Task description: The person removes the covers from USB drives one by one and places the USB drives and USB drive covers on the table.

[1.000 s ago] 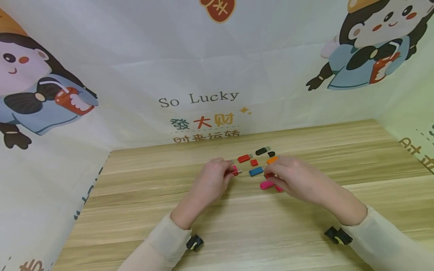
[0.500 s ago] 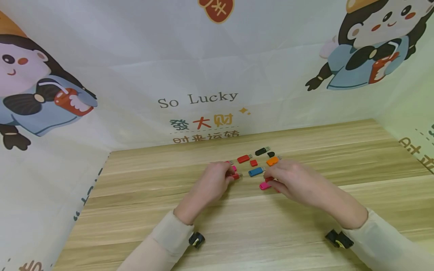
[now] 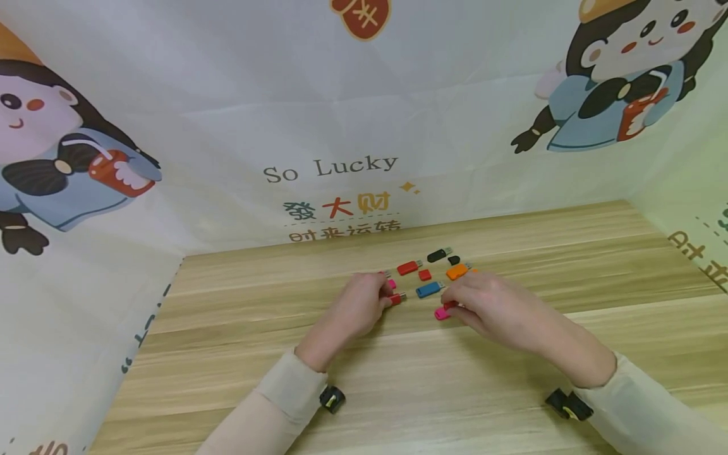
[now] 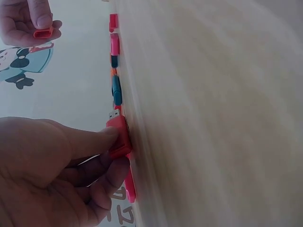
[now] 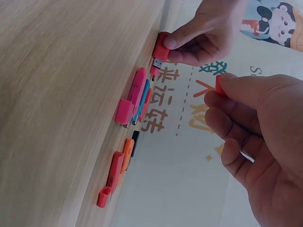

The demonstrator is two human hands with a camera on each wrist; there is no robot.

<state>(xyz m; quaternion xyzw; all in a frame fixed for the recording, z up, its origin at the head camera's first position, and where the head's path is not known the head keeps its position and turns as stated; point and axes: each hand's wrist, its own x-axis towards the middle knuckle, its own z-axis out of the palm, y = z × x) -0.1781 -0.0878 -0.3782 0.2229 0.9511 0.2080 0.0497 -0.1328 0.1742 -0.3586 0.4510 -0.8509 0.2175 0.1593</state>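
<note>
My left hand [image 3: 357, 304] pinches a red USB flash drive [image 4: 120, 138] between thumb and fingers, its metal plug bare and pointing towards the right hand. A small red cap [image 5: 219, 86] is pinched between thumb and index finger of my right hand [image 3: 500, 309], its hollow end visible in the left wrist view. Drive and cap are apart. Below the right fingers lies a pink drive [image 3: 441, 314], partly covered. A blue drive [image 3: 428, 290] rests on the wooden table between the hands. Beside the left fingertips, a pink cap [image 3: 392, 284] is partly hidden.
Farther back lie another red drive [image 3: 407, 268], a loose red cap [image 3: 424, 275], an orange drive [image 3: 457, 272], a black drive [image 3: 437, 255] and its black cap [image 3: 454, 260]. One more red drive [image 5: 114, 169] shows in the right wrist view. A printed cloth [image 3: 341, 126] backs the table.
Both hands have come slightly nearer to the person, the left with the red drive and the right with the red cap. The orange drive is now less covered by the right hand.
</note>
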